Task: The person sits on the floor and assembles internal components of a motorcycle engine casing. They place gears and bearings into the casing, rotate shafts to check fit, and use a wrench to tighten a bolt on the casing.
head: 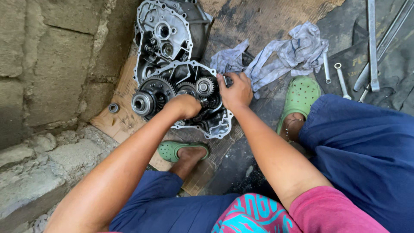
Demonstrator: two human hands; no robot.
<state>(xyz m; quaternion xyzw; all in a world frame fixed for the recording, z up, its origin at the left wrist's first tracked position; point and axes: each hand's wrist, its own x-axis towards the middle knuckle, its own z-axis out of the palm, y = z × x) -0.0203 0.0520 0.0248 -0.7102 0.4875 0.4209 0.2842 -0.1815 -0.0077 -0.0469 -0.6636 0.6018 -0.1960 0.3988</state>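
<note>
An open gearbox housing [215, 127] lies on a wooden board [123, 123], with a large toothed differential gear [151, 97] at its left and smaller gear shafts [204, 86] in the middle. My left hand [186, 105] is closed over the gear shafts inside the housing. My right hand [235, 91] grips the housing's right edge beside the gears, fingers curled on a dark part. A second aluminium case half [166, 34] stands behind the housing, leaning against the wall.
A grey rag [293, 49] lies right of the housing. Wrenches [340, 80] and long metal bars [373, 43] rest on a dark mat at the far right. A small bearing [114, 108] sits on the board's left. A block wall [51, 64] closes the left side. Green clogs [299, 97] are on my feet.
</note>
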